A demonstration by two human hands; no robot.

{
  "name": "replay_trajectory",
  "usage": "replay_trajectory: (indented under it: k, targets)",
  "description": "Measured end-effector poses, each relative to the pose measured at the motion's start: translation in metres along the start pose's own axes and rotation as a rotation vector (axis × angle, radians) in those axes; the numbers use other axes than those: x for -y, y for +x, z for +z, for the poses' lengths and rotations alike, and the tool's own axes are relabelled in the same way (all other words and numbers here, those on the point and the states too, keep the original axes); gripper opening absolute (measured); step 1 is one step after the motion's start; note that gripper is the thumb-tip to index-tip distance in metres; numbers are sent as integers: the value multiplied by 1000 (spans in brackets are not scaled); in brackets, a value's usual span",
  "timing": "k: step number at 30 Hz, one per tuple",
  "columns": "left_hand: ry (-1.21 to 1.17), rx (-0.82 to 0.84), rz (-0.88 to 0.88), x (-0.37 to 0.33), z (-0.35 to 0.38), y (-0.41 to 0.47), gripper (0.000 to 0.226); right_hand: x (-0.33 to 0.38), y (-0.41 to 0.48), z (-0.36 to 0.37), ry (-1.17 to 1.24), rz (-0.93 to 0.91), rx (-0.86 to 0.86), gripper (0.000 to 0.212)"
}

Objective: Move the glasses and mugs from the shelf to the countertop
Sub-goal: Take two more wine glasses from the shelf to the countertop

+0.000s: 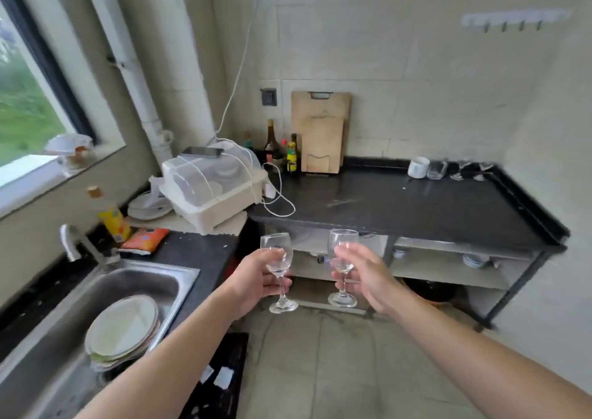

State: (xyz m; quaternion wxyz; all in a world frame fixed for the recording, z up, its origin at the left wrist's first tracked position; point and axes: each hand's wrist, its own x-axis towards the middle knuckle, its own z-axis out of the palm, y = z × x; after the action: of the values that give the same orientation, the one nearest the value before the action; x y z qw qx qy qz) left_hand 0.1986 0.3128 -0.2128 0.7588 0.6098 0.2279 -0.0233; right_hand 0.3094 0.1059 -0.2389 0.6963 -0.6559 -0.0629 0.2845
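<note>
My left hand [256,279] grips a clear wine glass [277,252] by its bowl and stem, held upright over the floor. My right hand [368,276] holds a second wine glass [343,242] the same way, just to the right. Both hang in front of the black countertop [400,204]. At the counter's back right stand a white mug [418,167], a clear tumbler [436,170] and two more stemmed glasses [471,170]. The shelf [448,269] under the counter holds a small bowl [475,260].
A steel sink [105,293] with stacked plates [123,329] lies at the left. A covered dish rack [214,187] with a phone and white cable sits in the corner. Bottles [282,151] and cutting boards [320,133] lean at the counter's back.
</note>
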Motion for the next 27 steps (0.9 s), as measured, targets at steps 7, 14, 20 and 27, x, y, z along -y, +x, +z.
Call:
replay_trajectory:
  k: [7,14,20,27]
  targets:
    - [54,190,-28,-34,77,140,26,31,79,-97,82,-50,-238,46]
    - [156,357,-38,-87,148,267,41,81,144,-170,103,-92,-435,51]
    - [191,478,-109,-89,216,345,44,87,173,-238,130,-51,-561,50]
    - [222,536,-133,-85,309,441,42,94,234,-348,130,-14,-645,44]
